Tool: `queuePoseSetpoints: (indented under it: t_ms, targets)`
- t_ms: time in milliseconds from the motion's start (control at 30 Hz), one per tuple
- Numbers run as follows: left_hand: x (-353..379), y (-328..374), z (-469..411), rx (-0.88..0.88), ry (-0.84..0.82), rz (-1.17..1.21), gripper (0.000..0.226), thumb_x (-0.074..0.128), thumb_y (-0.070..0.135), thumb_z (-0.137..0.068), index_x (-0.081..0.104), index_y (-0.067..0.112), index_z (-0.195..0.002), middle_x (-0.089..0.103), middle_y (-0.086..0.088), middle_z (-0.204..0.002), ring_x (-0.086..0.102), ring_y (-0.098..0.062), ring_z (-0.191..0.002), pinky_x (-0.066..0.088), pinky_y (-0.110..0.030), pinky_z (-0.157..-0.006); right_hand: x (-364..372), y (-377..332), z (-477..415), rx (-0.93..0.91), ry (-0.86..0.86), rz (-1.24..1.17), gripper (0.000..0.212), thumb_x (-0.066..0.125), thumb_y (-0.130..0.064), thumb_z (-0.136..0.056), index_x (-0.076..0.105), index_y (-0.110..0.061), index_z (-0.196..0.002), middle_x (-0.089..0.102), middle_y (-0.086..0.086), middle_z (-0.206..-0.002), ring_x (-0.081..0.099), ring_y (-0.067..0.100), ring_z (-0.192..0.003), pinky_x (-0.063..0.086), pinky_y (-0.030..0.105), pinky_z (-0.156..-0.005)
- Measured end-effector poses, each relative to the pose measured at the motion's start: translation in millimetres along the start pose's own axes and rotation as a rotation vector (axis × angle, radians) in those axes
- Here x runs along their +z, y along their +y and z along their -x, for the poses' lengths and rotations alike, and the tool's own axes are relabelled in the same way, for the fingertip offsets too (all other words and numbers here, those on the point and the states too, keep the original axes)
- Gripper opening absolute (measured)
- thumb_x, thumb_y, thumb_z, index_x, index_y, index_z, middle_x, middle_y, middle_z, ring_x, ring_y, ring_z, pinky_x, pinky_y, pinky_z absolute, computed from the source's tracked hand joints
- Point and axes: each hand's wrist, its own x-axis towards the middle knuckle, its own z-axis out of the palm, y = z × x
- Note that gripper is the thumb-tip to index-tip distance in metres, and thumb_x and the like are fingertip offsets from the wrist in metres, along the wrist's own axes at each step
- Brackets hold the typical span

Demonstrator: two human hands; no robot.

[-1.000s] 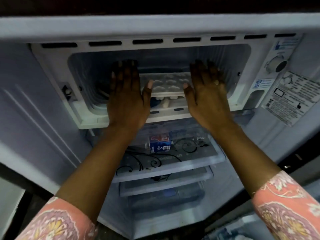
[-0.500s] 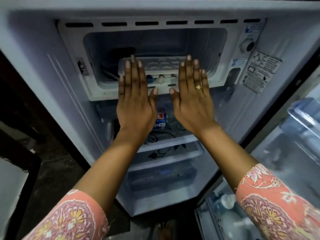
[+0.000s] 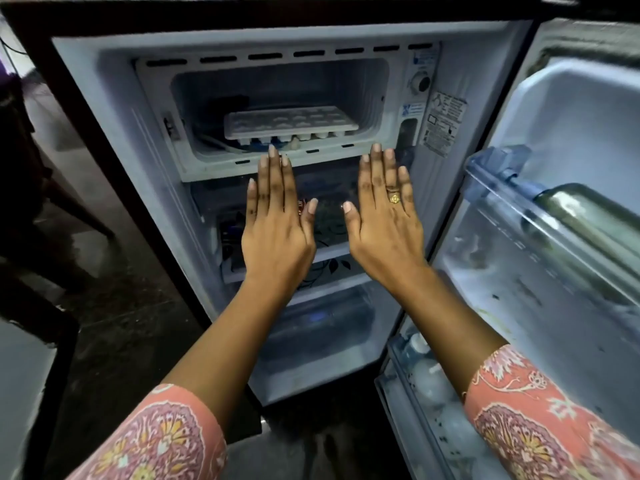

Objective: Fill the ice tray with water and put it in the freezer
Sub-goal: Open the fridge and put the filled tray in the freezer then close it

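Note:
The white ice tray (image 3: 291,124) lies flat inside the freezer compartment (image 3: 372,88) at the top of the open fridge. My left hand (image 3: 275,223) and my right hand (image 3: 384,220) hover side by side below the freezer's front lip, palms down, fingers straight. Neither hand touches the tray or holds anything. A gold ring sits on a finger of my right hand.
The fridge door (image 3: 568,216) stands open at the right, with a green bottle (image 3: 588,220) in its upper rack and pale bottles (image 3: 429,375) in the lower rack. Patterned shelves (image 3: 332,268) and a clear drawer (image 3: 318,327) lie below the freezer. A dark chair (image 3: 45,327) stands at the left.
Both hands have drawn back out of the freezer and down, away from the tray, which stays inside. The view has pulled back, showing the open door.

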Motion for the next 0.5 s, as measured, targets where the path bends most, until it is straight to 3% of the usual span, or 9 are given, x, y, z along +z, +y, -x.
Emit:
queuePoseSetpoints:
  t_ms: [500]
  targets:
    - [-30.0, 80.4, 93.3, 0.086, -0.085, 0.159, 0.064, 0.009, 0.043, -0.096, -0.003, 0.005, -0.147, -0.009, -0.009, -0.156, -0.014, -0.016, -0.142, -0.013, -0.029, -0.115, -80.7, 22.3, 112.9, 0.108, -0.050, 0.105, 0.064, 0.020, -0.032, -0.094, -0.005, -0.005, -0.145, -0.009, 0.012, -0.156, -0.018, 0.017, -0.140, -0.019, 0.029, -0.112]
